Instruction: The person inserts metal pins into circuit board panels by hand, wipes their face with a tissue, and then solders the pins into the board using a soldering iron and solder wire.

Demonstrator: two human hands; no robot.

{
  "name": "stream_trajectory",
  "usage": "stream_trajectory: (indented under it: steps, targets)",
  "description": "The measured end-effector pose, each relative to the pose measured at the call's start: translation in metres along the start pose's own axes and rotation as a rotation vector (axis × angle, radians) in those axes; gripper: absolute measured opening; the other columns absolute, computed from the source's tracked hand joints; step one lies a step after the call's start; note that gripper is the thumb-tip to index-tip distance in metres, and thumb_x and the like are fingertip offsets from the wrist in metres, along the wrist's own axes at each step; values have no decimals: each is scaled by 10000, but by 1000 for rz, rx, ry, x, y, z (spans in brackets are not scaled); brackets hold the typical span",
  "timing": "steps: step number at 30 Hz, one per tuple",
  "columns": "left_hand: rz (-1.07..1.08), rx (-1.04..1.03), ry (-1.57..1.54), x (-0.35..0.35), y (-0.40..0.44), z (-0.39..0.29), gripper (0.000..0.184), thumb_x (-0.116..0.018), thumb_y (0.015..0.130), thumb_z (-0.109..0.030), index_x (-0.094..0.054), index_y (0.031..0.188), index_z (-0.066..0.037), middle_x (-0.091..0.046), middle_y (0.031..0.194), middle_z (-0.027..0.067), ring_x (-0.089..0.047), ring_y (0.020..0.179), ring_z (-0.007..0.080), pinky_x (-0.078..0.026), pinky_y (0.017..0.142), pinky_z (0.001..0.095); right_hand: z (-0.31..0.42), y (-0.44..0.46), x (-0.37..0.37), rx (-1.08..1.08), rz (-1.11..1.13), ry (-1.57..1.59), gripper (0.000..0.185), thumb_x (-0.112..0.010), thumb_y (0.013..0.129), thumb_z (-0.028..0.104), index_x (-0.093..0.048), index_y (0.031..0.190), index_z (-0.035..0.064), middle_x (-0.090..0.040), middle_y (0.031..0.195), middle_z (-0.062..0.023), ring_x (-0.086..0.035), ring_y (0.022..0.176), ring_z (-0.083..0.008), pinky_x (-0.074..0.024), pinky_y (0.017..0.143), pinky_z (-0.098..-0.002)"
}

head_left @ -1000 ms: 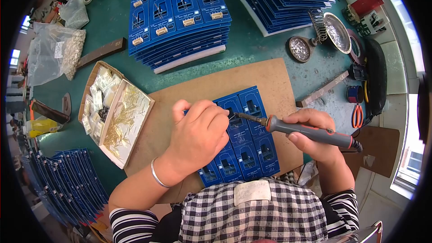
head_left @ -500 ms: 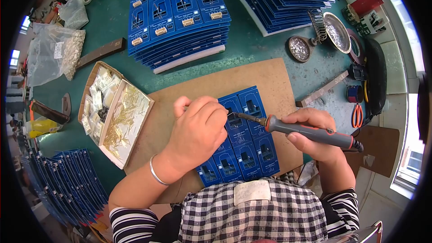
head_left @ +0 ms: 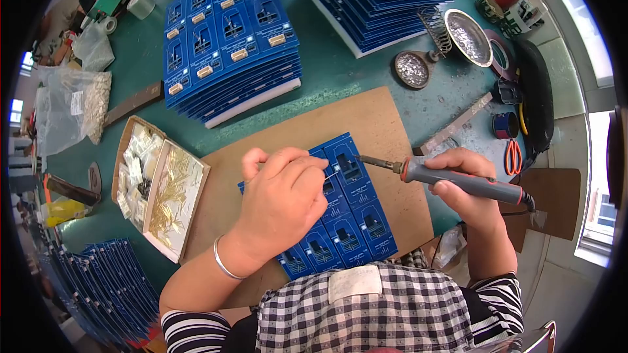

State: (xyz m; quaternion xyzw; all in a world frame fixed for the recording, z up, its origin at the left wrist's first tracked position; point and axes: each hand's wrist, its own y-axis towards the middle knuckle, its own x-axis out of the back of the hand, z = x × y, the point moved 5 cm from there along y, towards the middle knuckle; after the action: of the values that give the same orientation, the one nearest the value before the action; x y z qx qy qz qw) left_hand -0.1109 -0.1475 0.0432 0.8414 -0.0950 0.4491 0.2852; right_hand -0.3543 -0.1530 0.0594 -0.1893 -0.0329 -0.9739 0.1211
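My right hand (head_left: 468,183) is wrapped round the grey handle of a soldering iron (head_left: 458,182). The iron's tip points left, over the upper part of a blue circuit board panel (head_left: 350,238). Above the panel's upper left, my left hand (head_left: 282,189) is pinched on a thin wire-like piece (head_left: 332,175), whose end sticks out past the fingertips toward the board. That hand covers the panel's left part. Beneath the panel lies a brown board (head_left: 229,170). To the left stands an open box (head_left: 196,202) with gold-coloured pins and small packets.
Two stacks of blue panels (head_left: 229,33) (head_left: 386,3) stand at the back, with more panels (head_left: 98,287) at lower left. A spring iron holder (head_left: 435,29), dishes of metal bits (head_left: 412,70), a metal bar (head_left: 454,124) and orange-handled scissors (head_left: 513,157) lie at right.
The camera view has shifted. The iron's tip has moved right, away from the left fingertips and the thin piece, leaving a wider gap. Both hands keep their grips.
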Motion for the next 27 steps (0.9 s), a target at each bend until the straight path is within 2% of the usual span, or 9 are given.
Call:
stream_trajectory:
  steps: [4,10,27]
  targets:
    - [-5,-43,-16,-13,8,-2,142,-656,669,-13,-545,725,-80,-699,970,11,-629,924,221,-325,807,408,0,3,-1,80,65,-33,264,-717,741,169,-684,947,8,-671,792,-89,-628,675,-155,-479,611,-271]
    - [26,-54,31,-18,8,0,140,-662,667,-19,-557,733,-83,-699,988,8,-629,961,227,-329,824,419,-2,5,-3,81,81,-63,256,-712,748,167,-676,950,13,-670,789,-89,-634,678,-180,-480,618,-287]
    - [23,-44,16,-25,16,2,177,-660,661,-10,-525,738,-93,-663,920,19,-614,937,215,-326,829,404,2,8,-3,84,115,-83,258,-721,750,185,-672,949,28,-668,788,-88,-642,676,-196,-482,611,-298]
